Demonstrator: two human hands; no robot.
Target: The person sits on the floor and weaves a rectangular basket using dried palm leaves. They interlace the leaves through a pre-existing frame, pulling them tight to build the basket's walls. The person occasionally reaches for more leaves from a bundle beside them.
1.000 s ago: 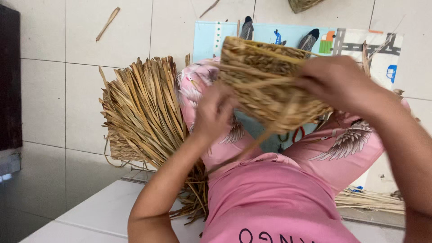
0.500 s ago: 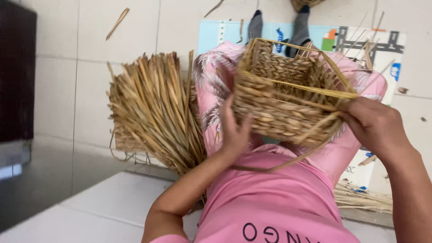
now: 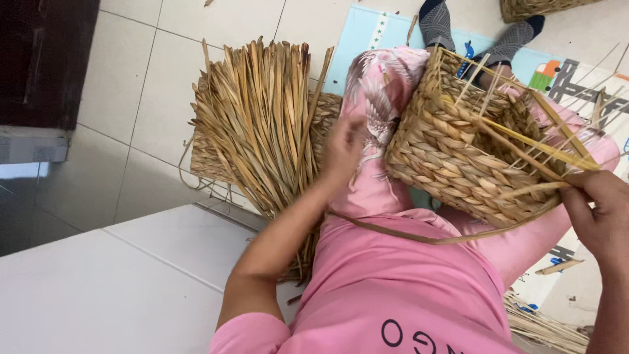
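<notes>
Basket (image 3: 452,154) on lap, right hand (image 3: 599,213) at rim strands.

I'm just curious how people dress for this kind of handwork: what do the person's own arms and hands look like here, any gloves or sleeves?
No gloves: the left hand and the right hand are both bare, with no rings, watch or bracelet that I can see. The left arm is uncovered up to a short pink sleeve at the shoulder, matching the pink top. Only the right forearm shows, also uncovered.
</notes>
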